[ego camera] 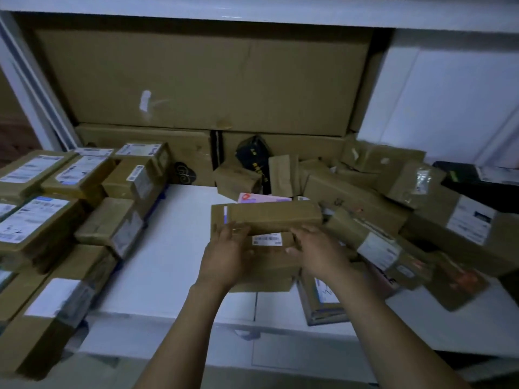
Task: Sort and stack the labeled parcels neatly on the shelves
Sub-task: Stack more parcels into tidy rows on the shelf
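Gripping long brown parcel [266, 219] (white-blue strip at end).

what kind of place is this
Likely a parcel storeroom or courier depot: labelled parcels stacked on a white shelf, a loose heap beside them, big cartons behind.

Bare shelf [174, 248] btw parcel piles [42, 220]

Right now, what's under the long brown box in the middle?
A brown parcel with a white barcode label lies directly under the long brown box, with more cardboard below it. The left grip and right grip cover that parcel's ends.
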